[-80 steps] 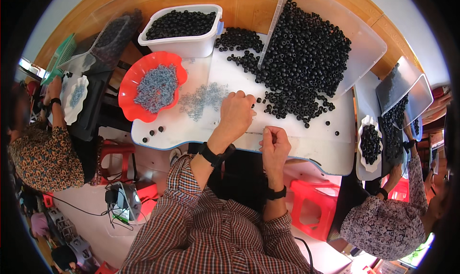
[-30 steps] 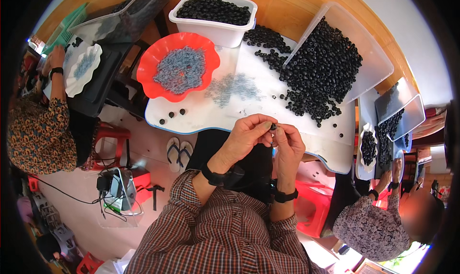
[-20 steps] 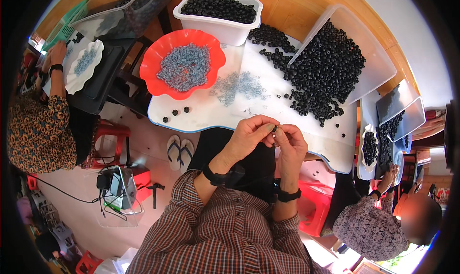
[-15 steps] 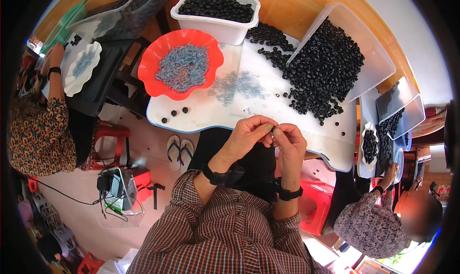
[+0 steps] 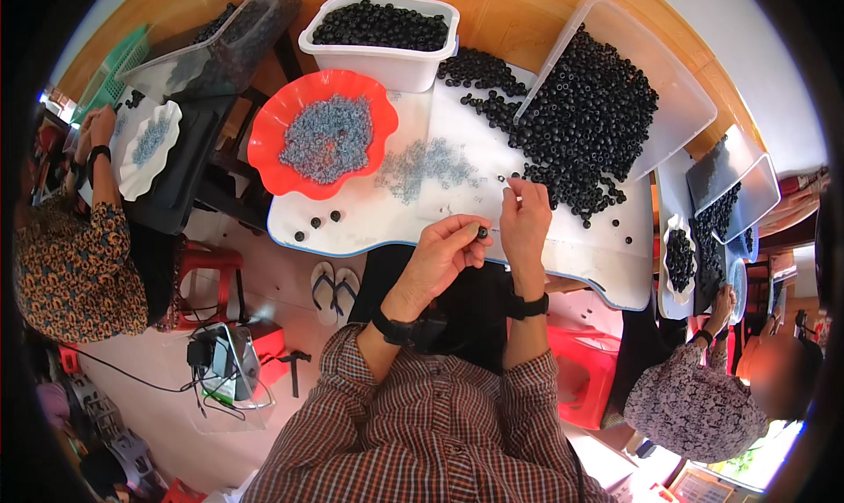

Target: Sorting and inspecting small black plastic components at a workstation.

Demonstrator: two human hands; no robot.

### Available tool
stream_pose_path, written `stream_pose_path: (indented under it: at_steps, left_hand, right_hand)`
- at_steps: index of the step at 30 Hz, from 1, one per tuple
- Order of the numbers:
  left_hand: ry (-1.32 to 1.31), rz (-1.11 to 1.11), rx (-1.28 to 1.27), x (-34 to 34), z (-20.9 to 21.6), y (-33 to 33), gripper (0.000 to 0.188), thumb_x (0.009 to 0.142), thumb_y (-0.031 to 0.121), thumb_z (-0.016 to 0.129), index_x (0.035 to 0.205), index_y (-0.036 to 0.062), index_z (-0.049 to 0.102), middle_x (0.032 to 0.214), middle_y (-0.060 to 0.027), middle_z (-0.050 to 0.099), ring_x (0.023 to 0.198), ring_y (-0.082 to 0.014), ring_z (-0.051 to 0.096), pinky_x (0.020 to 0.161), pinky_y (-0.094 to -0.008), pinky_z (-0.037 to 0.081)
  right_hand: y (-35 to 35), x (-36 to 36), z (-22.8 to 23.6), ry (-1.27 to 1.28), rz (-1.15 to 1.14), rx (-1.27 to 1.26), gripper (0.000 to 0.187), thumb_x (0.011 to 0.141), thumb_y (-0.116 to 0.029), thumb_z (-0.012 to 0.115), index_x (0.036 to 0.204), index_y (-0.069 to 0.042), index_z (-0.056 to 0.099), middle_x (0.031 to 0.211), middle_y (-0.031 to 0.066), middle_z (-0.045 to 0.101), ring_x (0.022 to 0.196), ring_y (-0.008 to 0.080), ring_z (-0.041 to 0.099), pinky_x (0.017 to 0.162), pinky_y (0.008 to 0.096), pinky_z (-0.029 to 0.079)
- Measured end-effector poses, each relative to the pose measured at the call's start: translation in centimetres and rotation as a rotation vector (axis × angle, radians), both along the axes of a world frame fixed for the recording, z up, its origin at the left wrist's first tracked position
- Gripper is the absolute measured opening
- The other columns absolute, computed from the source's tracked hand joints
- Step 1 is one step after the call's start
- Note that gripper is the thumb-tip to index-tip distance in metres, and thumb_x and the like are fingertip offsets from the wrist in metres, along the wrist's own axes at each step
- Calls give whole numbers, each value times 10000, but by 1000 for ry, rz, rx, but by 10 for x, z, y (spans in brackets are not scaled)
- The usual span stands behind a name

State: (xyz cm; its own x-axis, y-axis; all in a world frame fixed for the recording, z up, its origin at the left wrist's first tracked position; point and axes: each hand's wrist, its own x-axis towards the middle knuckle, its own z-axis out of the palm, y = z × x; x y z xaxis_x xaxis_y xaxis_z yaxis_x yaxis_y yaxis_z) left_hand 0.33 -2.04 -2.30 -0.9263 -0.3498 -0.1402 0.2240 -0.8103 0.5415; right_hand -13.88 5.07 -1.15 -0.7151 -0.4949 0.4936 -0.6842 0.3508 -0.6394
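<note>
My left hand is closed in a pinch over the table's near edge, holding a small round black piece between thumb and forefinger. Just to its right and farther forward, my right hand reaches over the table with its fingers bent together. Its fingertips are beside a small dark piece at the edge of the heap of black pieces; whether anything is between them is hidden. Small translucent grey-blue bits lie scattered ahead of my hands on the white table.
A red scalloped bowl of grey-blue bits stands left, before a white tub of black pieces. A clear bin lies tipped at the heap. Other people work at the left and right. Slippers lie on the floor.
My hands, together half a second ago, are now apart. The right hand has moved forward toward the heap; the left keeps the black piece, slightly to the left. The whole view has shifted a little.
</note>
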Motion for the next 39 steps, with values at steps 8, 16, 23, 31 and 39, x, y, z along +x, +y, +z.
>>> stream_pose_path:
  at_steps: [8,16,23,31,39]
  left_hand:
    - [-26,39,-4,4,-4,-2,246,993,142,520,1140,-36,605,900,-110,662,680,-111,605,648,-255,515]
    - [-9,89,-5,4,-6,-2,239,994,146,523,1132,-26,615,886,-84,650,702,-105,597,647,-248,502]
    - [-35,117,-96,0,-3,1,265,1006,133,500,1185,-28,608,876,-59,630,715,-98,580,656,-238,493]
    - [-38,113,-125,-1,5,7,268,1005,137,502,1182,-33,611,897,-67,640,717,-103,575,658,-242,493]
    - [-26,135,-128,2,9,8,271,1005,142,503,1175,-40,610,920,-85,650,719,-105,575,658,-246,495]
  right_hand:
    - [-18,0,-3,8,-151,380,147,906,-134,576,1026,-69,630,1031,141,547,777,342,625,651,421,507]
    - [5,13,2,-212,43,93,113,909,-61,568,971,20,618,888,158,620,669,272,634,596,375,507]
    - [28,46,25,-591,157,-64,128,913,-22,587,1016,40,633,837,105,684,699,134,671,591,253,515]
    - [35,50,22,-615,171,-220,141,882,36,614,1020,52,638,869,98,685,755,136,679,680,245,540]
    - [35,55,29,-560,206,-230,154,897,49,591,1030,17,663,938,67,640,777,133,666,686,242,525]
